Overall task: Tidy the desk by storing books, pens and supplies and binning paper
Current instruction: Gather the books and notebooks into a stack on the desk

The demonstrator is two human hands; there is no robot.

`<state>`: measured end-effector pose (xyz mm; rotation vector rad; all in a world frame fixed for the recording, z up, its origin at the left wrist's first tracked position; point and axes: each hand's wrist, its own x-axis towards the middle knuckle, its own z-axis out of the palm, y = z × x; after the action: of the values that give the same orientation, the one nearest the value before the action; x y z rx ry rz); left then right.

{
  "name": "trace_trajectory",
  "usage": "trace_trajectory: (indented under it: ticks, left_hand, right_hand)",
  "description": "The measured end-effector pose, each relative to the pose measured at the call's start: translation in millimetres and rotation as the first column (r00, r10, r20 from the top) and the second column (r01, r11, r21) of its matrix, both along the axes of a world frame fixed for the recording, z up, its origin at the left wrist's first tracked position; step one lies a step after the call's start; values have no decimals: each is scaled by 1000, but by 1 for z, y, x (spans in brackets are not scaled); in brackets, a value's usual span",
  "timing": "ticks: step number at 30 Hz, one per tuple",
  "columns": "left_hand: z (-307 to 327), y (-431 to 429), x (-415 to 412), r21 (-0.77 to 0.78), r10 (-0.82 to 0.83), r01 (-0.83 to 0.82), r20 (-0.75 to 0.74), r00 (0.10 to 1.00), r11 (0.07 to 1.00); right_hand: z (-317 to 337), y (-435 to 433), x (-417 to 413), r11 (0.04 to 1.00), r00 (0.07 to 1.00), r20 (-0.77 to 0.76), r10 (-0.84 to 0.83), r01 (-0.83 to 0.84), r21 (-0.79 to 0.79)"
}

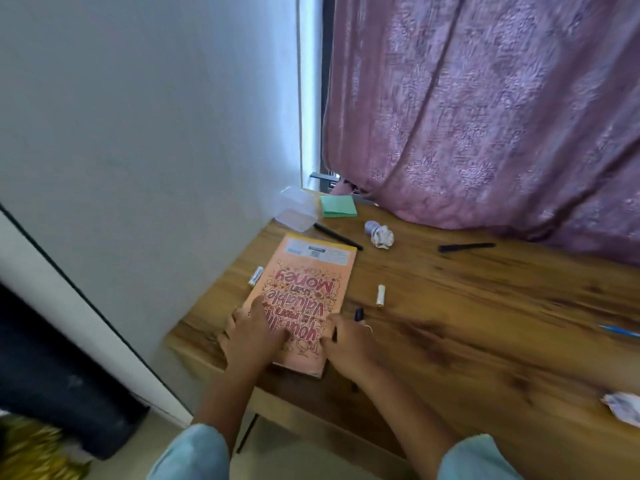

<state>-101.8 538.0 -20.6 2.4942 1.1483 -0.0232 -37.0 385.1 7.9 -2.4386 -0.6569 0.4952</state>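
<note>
An orange book [304,285] with red lettering lies flat near the left end of the wooden desk [485,323]. My left hand [247,336] rests on its near left corner with the fingers spread flat. At the book's near right edge, my right hand [348,344] is curled, and a short black pen [359,314] sticks out from its fingers. Loose on the desk are a long black pen [337,236], another black pen [465,247], a blue pen [620,330], two small white tubes [381,295] [255,275], and crumpled paper [382,237] [623,407].
A clear plastic box [298,209] and a green sticky-note pad [338,206] sit in the far left corner. A purple curtain [485,116] hangs onto the desk's back edge. A white wall [138,133] borders the desk on the left.
</note>
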Motion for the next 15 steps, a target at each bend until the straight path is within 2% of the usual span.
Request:
trace_trajectory:
  ticks: [3, 5, 6, 8, 10, 13, 15]
  left_hand:
    - [1, 16, 16, -118, 132, -124, 65, 989, 985]
    - [4, 30, 23, -294, 220, -174, 133, 966, 940]
    - [8, 34, 25, -355, 235, -167, 157, 959, 920]
    - [17, 31, 28, -422, 256, -138, 239, 937, 896]
    - [28, 24, 32, -529, 317, -93, 350, 882, 843]
    - [57, 7, 44, -647, 372, 54, 502, 781, 760]
    - [84, -6, 52, -645, 338, 198, 607, 719, 738]
  right_hand:
    - [5, 6, 7, 999, 996, -83, -43, 46, 28]
    - [9, 5, 15, 981, 960, -255, -113, 148, 125]
    - [11, 2, 19, 954, 914, -382, -139, 228, 197]
    - [14, -4, 28, 866, 794, -591, -140, 388, 316]
    - [14, -10, 37, 776, 701, -707, -90, 495, 391]
    - [20, -20, 50, 668, 673, -739, -24, 561, 489]
    - [31, -29, 58, 596, 686, -728, -1, 585, 550]
